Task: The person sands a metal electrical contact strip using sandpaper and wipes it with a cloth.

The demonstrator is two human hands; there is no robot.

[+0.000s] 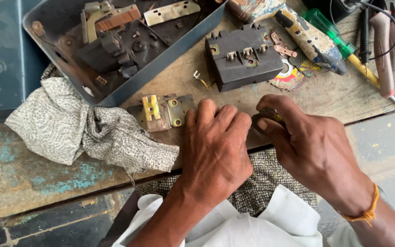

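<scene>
Both hands (252, 137) pinch a small dark ring-shaped part (265, 117) above worn wood (330, 93).

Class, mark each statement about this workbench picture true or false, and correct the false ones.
1. A patterned cloth lies left of the left hand. True.
2. The right hand holds the green-handled screwdriver. False: it pinches a small dark part; the screwdriver lies on the wooden bench.
3. The black terminal block sits inside the metal tray. False: it stands on the bench beside the tray.
4. An orange thread circles the right wrist. True.
</scene>
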